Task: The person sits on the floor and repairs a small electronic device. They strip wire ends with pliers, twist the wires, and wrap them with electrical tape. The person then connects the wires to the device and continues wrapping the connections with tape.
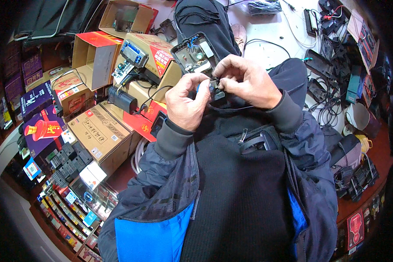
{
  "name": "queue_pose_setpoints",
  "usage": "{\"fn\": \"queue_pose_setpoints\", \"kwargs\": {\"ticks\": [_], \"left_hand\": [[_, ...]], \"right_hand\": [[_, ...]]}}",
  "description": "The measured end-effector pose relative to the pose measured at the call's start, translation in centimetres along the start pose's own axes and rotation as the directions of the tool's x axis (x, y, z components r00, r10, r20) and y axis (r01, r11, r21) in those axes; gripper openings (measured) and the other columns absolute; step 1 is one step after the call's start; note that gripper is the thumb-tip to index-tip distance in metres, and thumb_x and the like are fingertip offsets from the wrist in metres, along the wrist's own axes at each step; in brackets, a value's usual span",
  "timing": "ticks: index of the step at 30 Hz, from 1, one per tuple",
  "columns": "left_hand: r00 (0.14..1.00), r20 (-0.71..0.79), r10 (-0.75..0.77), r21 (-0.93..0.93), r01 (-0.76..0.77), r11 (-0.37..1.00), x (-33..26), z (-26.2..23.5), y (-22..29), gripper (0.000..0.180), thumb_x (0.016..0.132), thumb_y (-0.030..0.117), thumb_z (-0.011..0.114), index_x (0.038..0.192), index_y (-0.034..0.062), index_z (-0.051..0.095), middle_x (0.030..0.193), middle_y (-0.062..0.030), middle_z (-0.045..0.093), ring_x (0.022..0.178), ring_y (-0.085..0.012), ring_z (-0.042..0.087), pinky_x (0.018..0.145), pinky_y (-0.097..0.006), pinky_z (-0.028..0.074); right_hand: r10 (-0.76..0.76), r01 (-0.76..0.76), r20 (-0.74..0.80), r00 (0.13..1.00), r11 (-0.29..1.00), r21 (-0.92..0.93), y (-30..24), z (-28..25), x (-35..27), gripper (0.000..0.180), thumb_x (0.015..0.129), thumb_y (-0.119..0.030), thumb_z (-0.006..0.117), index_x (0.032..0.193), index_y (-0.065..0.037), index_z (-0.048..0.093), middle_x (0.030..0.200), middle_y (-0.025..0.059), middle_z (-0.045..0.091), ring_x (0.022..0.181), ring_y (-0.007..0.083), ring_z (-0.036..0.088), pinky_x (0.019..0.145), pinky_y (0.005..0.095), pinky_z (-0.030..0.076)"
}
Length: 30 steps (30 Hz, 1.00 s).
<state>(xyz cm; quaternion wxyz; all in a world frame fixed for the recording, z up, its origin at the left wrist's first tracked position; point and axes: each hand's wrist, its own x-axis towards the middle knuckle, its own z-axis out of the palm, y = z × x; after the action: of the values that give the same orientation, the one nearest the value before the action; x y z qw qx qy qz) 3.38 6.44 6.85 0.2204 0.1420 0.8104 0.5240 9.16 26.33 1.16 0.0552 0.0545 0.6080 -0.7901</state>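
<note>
An opened black plastic housing [174, 53] rests by my knee, showing a circuit board [191, 60] with round and pale parts and blue wires at its far end. Just nearer than it, my left hand [188, 99] is closed in a pinch, a small blue bit [211, 88] showing at its fingertips. Opposite, my right hand [249, 84] has thumb and finger pressed together, almost touching the left. What lies between the fingertips is dark and too small to name. Black parts under the fingers are mostly hidden by the hands.
Cardboard boxes [101, 131] stack up on the left, with a bare circuit board [133, 53] and a black adapter [122, 100] on them. Tangled black cables [325, 98] and casings lie on the right. A shoe [239, 36] shows beyond my legs.
</note>
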Motion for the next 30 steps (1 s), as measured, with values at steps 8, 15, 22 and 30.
{"fn": "queue_pose_setpoints", "kwargs": {"ticks": [8,15,22,30], "left_hand": [[0.999,0.017,0.033,0.058,-0.034,0.998,-0.2,-0.1,-0.4,0.01,0.103,0.001,0.068,0.113,-0.0019,0.07,0.085,-0.0005,0.069,0.073,-0.006,0.063,0.067,-0.022,0.05],[0.997,0.007,0.072,0.079,-0.073,0.994,-0.3,0.0,-0.6,0.011,0.103,0.0,0.068,0.114,-0.0019,0.07,0.086,-0.0008,0.069,0.072,-0.006,0.063,0.067,-0.022,0.051],[0.999,0.009,0.031,0.063,-0.031,0.998,-0.2,0.0,-0.5,0.012,0.104,0.001,0.068,0.115,-0.0021,0.07,0.087,-0.0013,0.07,0.073,-0.0063,0.063,0.067,-0.022,0.05],[1.0,0.006,0.016,0.0,-0.016,1.0,-0.3,0.1,-0.5,0.009,0.104,0.001,0.068,0.113,-0.0017,0.07,0.088,-0.0015,0.07,0.074,-0.0063,0.064,0.068,-0.022,0.051]], "right_hand": [[0.133,-0.166,0.176,0.976,0.967,0.191,0.2,-1.2,1.6,0.027,0.108,-0.018,0.067,0.118,0.005,0.075,0.09,0.007,0.076,0.069,0.0113,0.073,0.06,0.0227,0.057],[0.143,-0.195,0.263,0.954,0.964,0.183,0.0,-1.7,2.0,0.026,0.108,-0.018,0.068,0.117,0.005,0.076,0.088,0.0064,0.077,0.07,0.0102,0.073,0.06,0.0226,0.057],[0.13,-0.181,0.255,0.958,0.965,0.188,0.5,-1.7,1.8,0.026,0.107,-0.018,0.068,0.116,0.005,0.076,0.088,0.0058,0.077,0.071,0.0102,0.073,0.061,0.0225,0.057],[0.167,-0.207,0.231,0.958,0.965,0.161,-0.2,-1.3,1.6,0.02,0.103,-0.016,0.072,0.109,0.002,0.078,0.086,0.0037,0.076,0.071,0.0088,0.072,0.062,0.0228,0.056]]}}
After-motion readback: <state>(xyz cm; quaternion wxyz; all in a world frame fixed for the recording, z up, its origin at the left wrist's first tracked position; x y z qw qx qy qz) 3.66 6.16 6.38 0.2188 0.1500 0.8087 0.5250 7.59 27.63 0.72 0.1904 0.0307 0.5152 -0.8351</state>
